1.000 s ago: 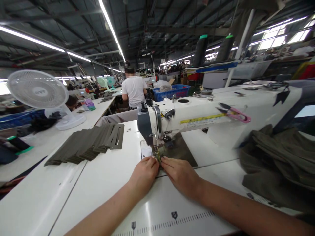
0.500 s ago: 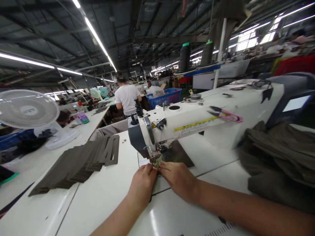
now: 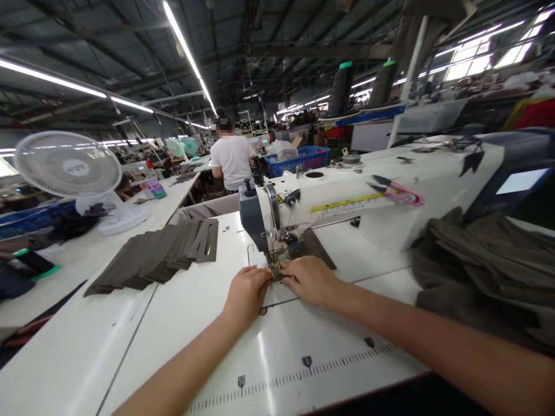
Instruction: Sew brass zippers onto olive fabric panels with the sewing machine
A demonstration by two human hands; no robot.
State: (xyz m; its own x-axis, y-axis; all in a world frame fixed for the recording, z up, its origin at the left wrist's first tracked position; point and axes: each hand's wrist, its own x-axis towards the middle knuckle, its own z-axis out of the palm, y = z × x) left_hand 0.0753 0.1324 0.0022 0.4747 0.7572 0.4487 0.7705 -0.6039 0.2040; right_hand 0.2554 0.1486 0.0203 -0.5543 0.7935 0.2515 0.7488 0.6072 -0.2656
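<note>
A white sewing machine (image 3: 359, 199) stands in front of me, its needle and presser foot low over the bed. Under the foot lies a dark olive fabric piece (image 3: 319, 249), partly hidden by my right hand. My left hand (image 3: 243, 296) is closed at the near left edge of this piece, thumb and fingers pressed together just before the foot. Close to the foot on the other side, my right hand (image 3: 313, 281) has its bent fingers closed on the fabric. The exact grip of the fingertips is small and partly covered.
A fanned stack of olive cut pieces (image 3: 151, 254) lies left. Pink-handled thread snips (image 3: 401, 193) rest on the machine arm. Bunched olive cloth (image 3: 485, 271) lies right. A white fan (image 3: 69, 164) stands on the left table; a person in white (image 3: 232, 156) is beyond.
The view has tilted and shifted, so the machine and stack appear slightly higher and more of the table's ruler shows. Both hands stay by the presser foot; the right fingers look more bent.
</note>
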